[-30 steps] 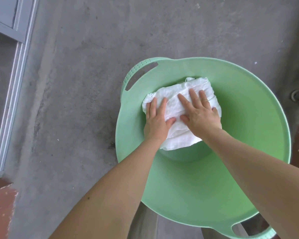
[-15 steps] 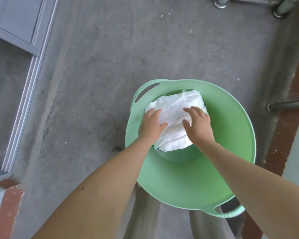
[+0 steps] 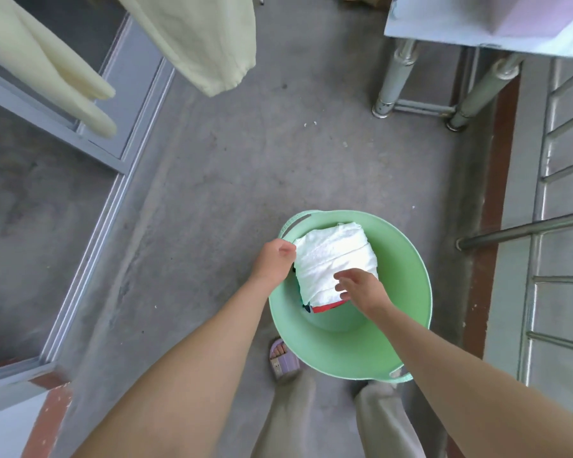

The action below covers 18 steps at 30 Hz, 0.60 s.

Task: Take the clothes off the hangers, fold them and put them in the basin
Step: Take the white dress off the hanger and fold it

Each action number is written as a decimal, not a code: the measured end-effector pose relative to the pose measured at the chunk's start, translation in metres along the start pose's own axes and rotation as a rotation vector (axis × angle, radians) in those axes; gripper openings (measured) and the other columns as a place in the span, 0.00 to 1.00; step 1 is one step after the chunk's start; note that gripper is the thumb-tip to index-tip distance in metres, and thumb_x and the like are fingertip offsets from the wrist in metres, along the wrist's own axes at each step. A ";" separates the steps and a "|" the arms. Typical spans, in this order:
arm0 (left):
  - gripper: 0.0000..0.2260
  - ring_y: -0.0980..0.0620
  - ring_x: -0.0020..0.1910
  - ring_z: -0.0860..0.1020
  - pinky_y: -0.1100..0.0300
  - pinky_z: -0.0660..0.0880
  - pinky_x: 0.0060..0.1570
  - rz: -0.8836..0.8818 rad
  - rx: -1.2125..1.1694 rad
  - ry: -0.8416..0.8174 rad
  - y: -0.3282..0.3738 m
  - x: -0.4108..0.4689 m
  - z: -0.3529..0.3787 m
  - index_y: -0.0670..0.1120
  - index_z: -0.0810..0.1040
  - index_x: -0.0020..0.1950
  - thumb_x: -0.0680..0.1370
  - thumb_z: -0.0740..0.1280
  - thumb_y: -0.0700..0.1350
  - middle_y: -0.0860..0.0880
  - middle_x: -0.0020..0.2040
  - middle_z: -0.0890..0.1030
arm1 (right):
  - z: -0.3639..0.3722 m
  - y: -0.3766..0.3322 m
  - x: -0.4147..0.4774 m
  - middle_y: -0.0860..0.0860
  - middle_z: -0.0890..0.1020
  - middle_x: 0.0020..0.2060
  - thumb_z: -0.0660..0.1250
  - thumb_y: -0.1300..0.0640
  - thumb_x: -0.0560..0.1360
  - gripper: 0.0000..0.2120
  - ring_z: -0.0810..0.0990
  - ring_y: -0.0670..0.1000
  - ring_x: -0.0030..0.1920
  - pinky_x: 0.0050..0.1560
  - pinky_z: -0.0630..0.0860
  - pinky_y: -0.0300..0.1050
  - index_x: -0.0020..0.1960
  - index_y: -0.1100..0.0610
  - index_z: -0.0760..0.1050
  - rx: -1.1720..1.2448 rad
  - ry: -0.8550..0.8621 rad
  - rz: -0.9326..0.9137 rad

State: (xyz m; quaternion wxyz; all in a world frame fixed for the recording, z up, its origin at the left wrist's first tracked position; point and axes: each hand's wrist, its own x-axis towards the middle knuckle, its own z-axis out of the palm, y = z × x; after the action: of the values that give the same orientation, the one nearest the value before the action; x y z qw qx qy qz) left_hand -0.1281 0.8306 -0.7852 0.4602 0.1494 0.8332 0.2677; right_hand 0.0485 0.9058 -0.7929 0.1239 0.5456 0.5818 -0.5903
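Now our left hand [image 3: 273, 263] and right hand [image 3: 361, 287] have lifted off the folded white garment [image 3: 334, 259], both empty, fingers loosely curled. It lies in the green basin [image 3: 407, 292], lower centre, atop a red piece [image 3: 327, 307]. Pale yellow clothes [image 3: 196, 38] hang upper left, likely next.

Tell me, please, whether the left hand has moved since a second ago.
Yes: the left hand has slid off the folded white cloth, leftward to the basin rim.
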 end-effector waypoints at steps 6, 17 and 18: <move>0.05 0.50 0.49 0.77 0.58 0.73 0.48 0.128 0.014 -0.074 0.029 -0.061 -0.042 0.47 0.77 0.50 0.77 0.64 0.38 0.45 0.52 0.81 | -0.001 -0.043 -0.069 0.52 0.82 0.45 0.58 0.61 0.79 0.12 0.78 0.50 0.40 0.36 0.73 0.35 0.58 0.58 0.77 0.085 0.048 -0.033; 0.10 0.50 0.44 0.77 0.62 0.71 0.39 0.250 0.022 0.003 0.066 -0.141 -0.143 0.52 0.75 0.43 0.77 0.63 0.36 0.50 0.42 0.81 | 0.008 -0.092 -0.161 0.54 0.81 0.43 0.61 0.60 0.79 0.09 0.76 0.45 0.35 0.24 0.66 0.26 0.56 0.60 0.77 0.216 0.099 -0.099; 0.10 0.50 0.44 0.77 0.64 0.70 0.37 0.265 0.014 0.011 0.073 -0.147 -0.150 0.51 0.75 0.43 0.77 0.63 0.36 0.50 0.42 0.80 | 0.006 -0.100 -0.168 0.53 0.81 0.41 0.62 0.59 0.78 0.09 0.76 0.45 0.34 0.25 0.66 0.26 0.56 0.60 0.77 0.220 0.100 -0.111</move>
State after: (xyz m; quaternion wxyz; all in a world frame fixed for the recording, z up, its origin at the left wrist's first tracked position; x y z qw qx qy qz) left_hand -0.1764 0.7706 -0.5771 0.4154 0.2598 0.8105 0.3211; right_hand 0.0298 0.8481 -0.6073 0.0013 0.5517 0.5481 -0.6287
